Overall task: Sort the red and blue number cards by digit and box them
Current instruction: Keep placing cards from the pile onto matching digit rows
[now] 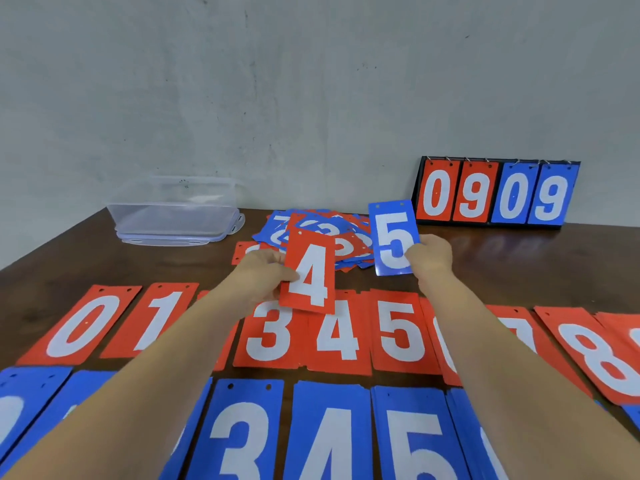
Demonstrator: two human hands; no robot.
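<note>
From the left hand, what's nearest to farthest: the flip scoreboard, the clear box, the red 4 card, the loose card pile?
1. The red 4 card, held in the left hand.
2. The loose card pile, just behind that card.
3. The clear box, far left by the wall.
4. The flip scoreboard, far right by the wall.

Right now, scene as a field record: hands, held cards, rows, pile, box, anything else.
left hand: pinches red 4 card, lifted above the red row
right hand: pinches blue 5 card, lifted beside the loose pile
red row: flat on table, digits rising left to right, 0 to 8, some covered by arms
blue row: nearer the camera; 3, 4, 5 readable
loose pile: mixed red and blue cards, far centre
clear box: far left, no cards visible inside
scoreboard: stands far right by the wall, reads 0909
</note>
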